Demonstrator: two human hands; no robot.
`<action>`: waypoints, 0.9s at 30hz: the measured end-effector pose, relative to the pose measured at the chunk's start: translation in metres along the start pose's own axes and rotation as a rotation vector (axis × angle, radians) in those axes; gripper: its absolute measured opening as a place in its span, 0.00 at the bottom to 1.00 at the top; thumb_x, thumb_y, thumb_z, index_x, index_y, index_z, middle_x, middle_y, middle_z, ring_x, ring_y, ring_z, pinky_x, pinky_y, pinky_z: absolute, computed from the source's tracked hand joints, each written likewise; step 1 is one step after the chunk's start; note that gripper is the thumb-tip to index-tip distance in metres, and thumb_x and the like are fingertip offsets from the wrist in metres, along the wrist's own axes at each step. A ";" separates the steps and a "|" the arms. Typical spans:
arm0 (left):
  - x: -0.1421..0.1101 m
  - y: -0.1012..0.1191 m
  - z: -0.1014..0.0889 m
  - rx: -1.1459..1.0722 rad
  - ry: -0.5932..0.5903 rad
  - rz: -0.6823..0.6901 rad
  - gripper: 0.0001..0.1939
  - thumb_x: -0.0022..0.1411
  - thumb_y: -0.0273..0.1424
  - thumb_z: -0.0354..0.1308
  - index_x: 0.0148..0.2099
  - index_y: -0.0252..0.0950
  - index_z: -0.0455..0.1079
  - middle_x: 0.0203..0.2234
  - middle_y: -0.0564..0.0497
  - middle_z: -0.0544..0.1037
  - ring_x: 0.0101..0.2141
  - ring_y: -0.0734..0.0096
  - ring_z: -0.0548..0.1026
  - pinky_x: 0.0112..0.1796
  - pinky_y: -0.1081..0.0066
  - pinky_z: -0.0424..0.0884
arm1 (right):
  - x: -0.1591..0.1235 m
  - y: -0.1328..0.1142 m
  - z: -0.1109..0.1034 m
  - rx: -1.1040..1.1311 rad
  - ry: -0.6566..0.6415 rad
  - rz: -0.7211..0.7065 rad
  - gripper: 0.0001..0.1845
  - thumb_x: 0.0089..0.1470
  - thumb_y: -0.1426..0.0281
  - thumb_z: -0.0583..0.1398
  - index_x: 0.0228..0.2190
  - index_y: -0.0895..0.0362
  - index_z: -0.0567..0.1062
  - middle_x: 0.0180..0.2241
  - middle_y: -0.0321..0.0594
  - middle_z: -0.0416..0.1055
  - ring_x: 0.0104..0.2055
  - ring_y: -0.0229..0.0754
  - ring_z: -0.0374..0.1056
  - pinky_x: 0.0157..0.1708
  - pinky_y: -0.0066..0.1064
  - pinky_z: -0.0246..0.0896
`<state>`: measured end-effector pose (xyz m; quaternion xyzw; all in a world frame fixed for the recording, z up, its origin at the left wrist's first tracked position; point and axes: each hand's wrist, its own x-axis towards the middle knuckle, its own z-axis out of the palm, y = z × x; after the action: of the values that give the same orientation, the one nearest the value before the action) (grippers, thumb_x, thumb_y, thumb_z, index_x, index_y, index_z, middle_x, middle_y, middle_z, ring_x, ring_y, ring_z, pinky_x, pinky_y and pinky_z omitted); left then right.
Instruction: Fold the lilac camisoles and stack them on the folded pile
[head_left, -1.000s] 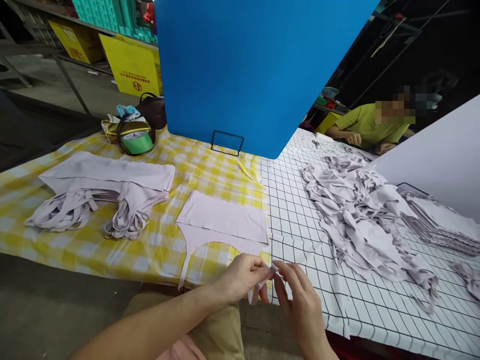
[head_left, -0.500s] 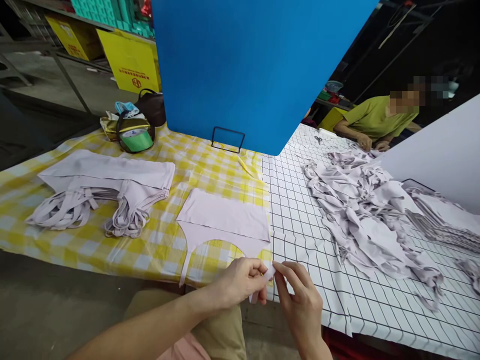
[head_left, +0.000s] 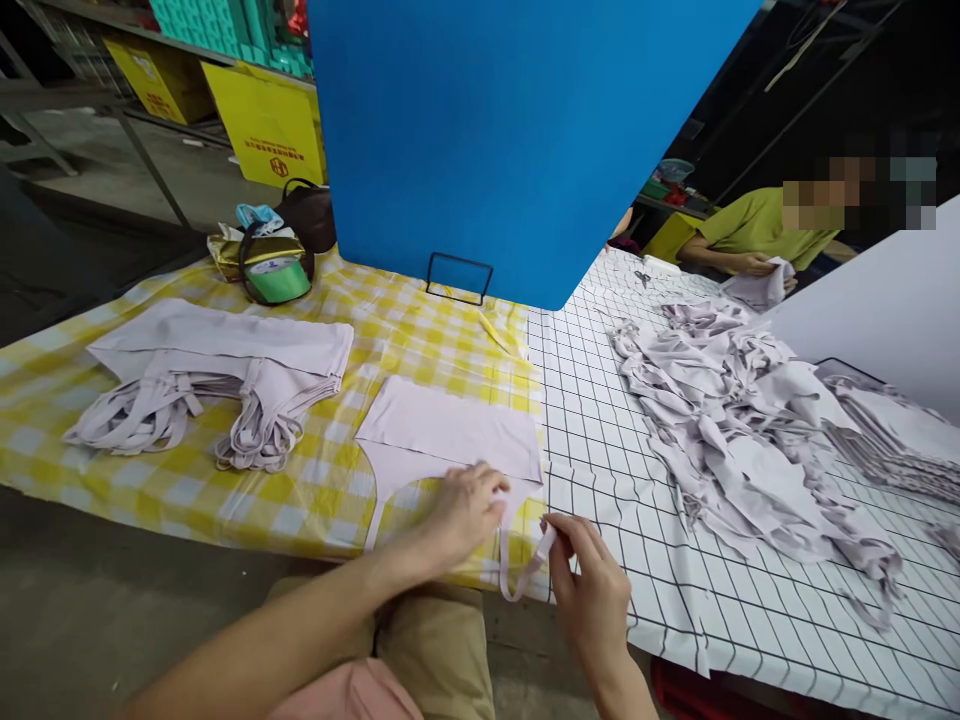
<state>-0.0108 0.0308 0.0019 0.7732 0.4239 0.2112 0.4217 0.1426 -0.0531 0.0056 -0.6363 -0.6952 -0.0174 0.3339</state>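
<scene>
A pale lilac camisole (head_left: 450,430) lies folded on the yellow checked cloth, its straps toward me. My right hand (head_left: 592,580) is closed, pinching the end of its right strap (head_left: 514,590) between thumb and fingertips. That strap hangs in a loop past the table's front edge. My left hand (head_left: 465,515) rests on the camisole near the base of the same strap, its fingers bent and a pale bit of strap between thumb and fingertips. The left strap (head_left: 375,525) lies straight toward the front edge.
To the left is a stack of folded camisoles (head_left: 225,340). A tape roll (head_left: 277,280) lies behind it. A blue board (head_left: 480,150) stands ahead. Loose camisoles (head_left: 735,430) heap on the right, beside a neat pile (head_left: 900,430). A co-worker (head_left: 772,230) handles cloth across the table.
My left hand has moved up and left from my right hand onto the camisole. The strap between them now hangs in an open loop. The co-worker has lifted a piece of cloth.
</scene>
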 end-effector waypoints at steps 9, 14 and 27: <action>0.041 -0.040 -0.016 0.707 -0.062 0.363 0.05 0.59 0.22 0.51 0.36 0.33 0.68 0.36 0.47 0.71 0.40 0.62 0.67 0.38 0.66 0.66 | 0.034 0.005 0.036 0.361 -0.113 0.345 0.11 0.51 0.72 0.51 0.28 0.57 0.73 0.28 0.39 0.70 0.30 0.39 0.67 0.29 0.29 0.61; 0.049 -0.041 -0.016 0.691 -0.064 0.393 0.08 0.58 0.20 0.50 0.36 0.32 0.69 0.34 0.47 0.72 0.38 0.64 0.68 0.34 0.68 0.66 | 0.046 0.007 0.053 0.452 -0.158 0.527 0.11 0.47 0.69 0.52 0.28 0.58 0.73 0.28 0.42 0.74 0.31 0.43 0.69 0.33 0.32 0.62; 0.071 -0.056 -0.016 0.191 -0.028 0.203 0.05 0.57 0.26 0.57 0.32 0.34 0.74 0.31 0.51 0.74 0.37 0.68 0.68 0.39 0.72 0.64 | 0.066 0.012 0.068 0.223 -0.188 0.390 0.14 0.49 0.69 0.50 0.29 0.57 0.74 0.29 0.42 0.74 0.30 0.43 0.68 0.33 0.33 0.60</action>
<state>-0.0095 0.1134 -0.0380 0.8516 0.3558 0.2008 0.3285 0.1256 0.0374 -0.0205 -0.7165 -0.5850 0.1835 0.3328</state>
